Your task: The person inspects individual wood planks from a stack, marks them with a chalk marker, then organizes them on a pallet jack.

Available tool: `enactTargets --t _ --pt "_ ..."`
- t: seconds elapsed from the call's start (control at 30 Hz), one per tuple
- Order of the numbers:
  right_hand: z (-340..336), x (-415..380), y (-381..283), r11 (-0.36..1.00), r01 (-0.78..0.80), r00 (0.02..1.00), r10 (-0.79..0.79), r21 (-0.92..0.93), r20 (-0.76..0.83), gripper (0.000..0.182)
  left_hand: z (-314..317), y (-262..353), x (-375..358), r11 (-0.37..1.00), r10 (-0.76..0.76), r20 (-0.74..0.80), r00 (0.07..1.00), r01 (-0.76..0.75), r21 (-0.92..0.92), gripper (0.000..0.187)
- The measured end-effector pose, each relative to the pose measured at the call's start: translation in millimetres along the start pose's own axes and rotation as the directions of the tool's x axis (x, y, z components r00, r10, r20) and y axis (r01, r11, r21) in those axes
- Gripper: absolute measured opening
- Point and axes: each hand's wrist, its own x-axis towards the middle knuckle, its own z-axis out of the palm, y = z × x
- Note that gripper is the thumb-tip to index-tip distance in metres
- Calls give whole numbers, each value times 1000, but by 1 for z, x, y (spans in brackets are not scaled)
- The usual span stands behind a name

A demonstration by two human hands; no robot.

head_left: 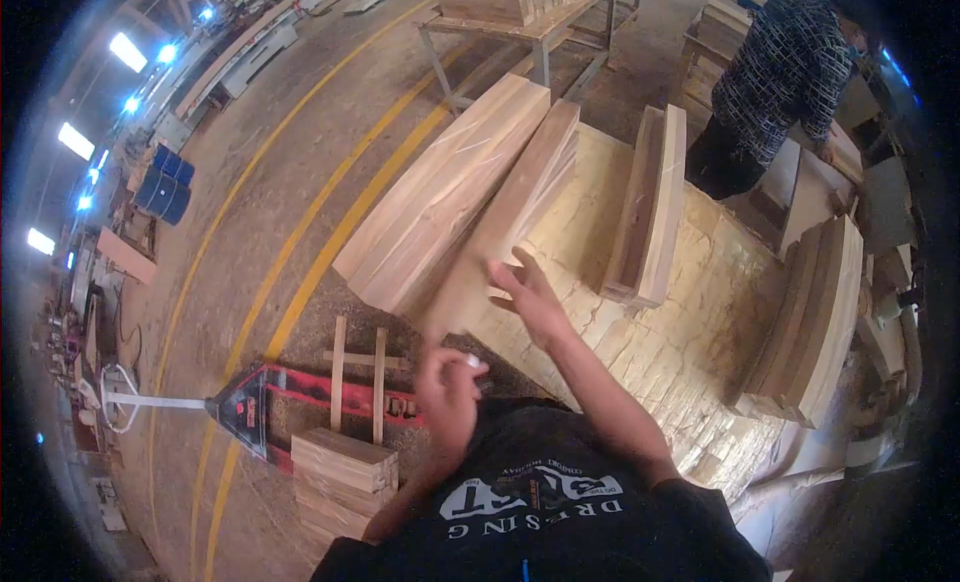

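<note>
The right hand is spreading its grip beside a blurred board, seemingly to steady its side as it is lying along the counter near stacked planks, while the left hand is curling near its end, pinch unclear

Pale long plank, near end blurred, beside wider plank stack, along edge of tabletop.
</note>
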Motion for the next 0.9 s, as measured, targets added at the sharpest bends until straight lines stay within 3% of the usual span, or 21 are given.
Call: enactTargets --t 0.03,0.07,0.1,0.13,0.17,0.2,0.23,0.27,0.33,0.37,0.4,0.47,0.53,0.6,0.63,0.7,0.73,0.8,0.9 --pt "7 7 6 995 -12 996 21 98 -90 98 3 -6 -5 1000 5 8 1000 -5 2 4" --pt "8 10 10 981 -16 983 51 193 -177 101 5 -16 -9 980 198 222 955 -198 -21 4" --pt "7 8 -2 959 -14 956 96 284 -276 102 7 -21 -11 925 372 416 830 -370 -89 4" --pt "1 6 -6 962 -13 954 94 273 -286 102 9 -20 -9 926 372 420 828 -364 -102 4" --pt "-9 3 -10 960 8 947 83 281 -310 101 10 -17 -4 838 494 491 718 -544 -47 4" --pt "-16 1 -15 958 33 941 67 287 -332 99 11 -17 -2 778 547 525 651 -627 -33 5" --pt "-19 -4 -21 959 48 944 47 279 -326 78 12 -16 1 709 597 555 580 -704 -27 5" --pt "-26 -7 -14 963 46 942 47 266 -331 78 12 -18 0 805 525 494 694 -592 -23 6" --pt "-40 -15 0 763 -51 990 122 644 -66 53 9 -22 -4 945 315 376 872 -326 -34 8" --pt "-39 -20 0 678 -54 987 146 733 -63 39 6 -20 -3 942 320 325 890 -337 -5 11" --pt "-39 -22 2 678 -53 986 151 733 -68 39 4 -21 0 944 314 329 891 -331 -5 11" --pt "-36 -28 3 434 -107 977 213 894 14 39 1 -20 4 880 427 250 869 -463 106 10" --pt "-31 -33 2 468 -61 985 171 882 -22 44 3 -15 5 852 478 230 848 -512 114 12" --pt "-24 -42 -12 506 -27 990 134 862 -48 49 4 -4 7 661 672 238 701 -713 232 16" --pt "-24 -46 -24 490 -17 993 109 872 -42 50 6 2 9 669 664 234 710 -704 237 16" --pt "-26 -46 -32 451 36 996 52 892 -66 51 8 13 11 541 751 306 585 -811 223 20" --pt "-28 -43 -35 454 27 997 57 890 -60 51 12 16 14 546 749 299 591 -807 227 20" --pt "-29 -39 -43 428 65 995 45 901 -92 48 22 27 21 339 858 346 379 -925 171 23" --pt "-29 -39 -44 398 59 996 34 916 -79 46 42 34 21 231 879 400 261 -965 124 24"
